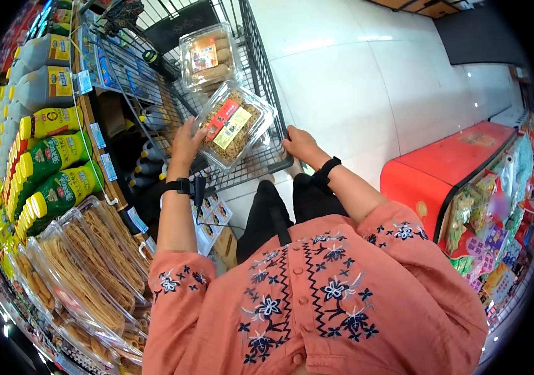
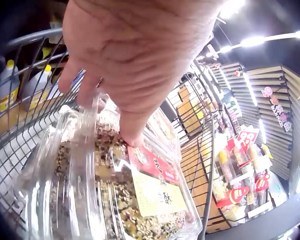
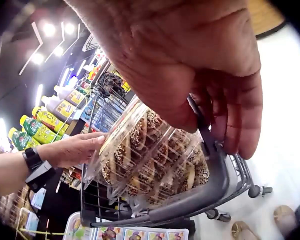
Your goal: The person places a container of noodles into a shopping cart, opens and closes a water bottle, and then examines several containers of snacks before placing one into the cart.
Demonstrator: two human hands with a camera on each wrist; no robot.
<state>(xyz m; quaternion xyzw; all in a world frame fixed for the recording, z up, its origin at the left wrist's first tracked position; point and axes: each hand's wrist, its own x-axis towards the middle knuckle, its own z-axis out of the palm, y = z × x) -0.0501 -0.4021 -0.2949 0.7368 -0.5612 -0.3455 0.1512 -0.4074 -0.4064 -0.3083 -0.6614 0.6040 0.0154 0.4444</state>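
My left hand [image 1: 185, 147] grips the left side of a clear plastic box of sesame snacks [image 1: 234, 128], its thumb on the lid by a red and yellow label [image 2: 157, 182]. This box lies tilted at the near end of a wire shopping cart [image 1: 265, 81]. In the right wrist view, similar seeded snack packs show stacked beneath it [image 3: 165, 170]. My right hand [image 1: 303, 144] holds the cart's near right corner, with fingers curled over the rim beside the dark handle bar [image 3: 190, 202]. Farther in, another clear box of brown rolls [image 1: 207, 57] sits in the cart.
Along the left runs a shelf with yellow and green bottles [image 1: 60, 153], large jugs [image 1: 48, 84] and packs of long thin snacks [image 1: 85, 269]. A red display case [image 1: 448, 156] with bagged goods stands to the right. Pale tiled floor [image 1: 348, 81] lies beyond the cart.
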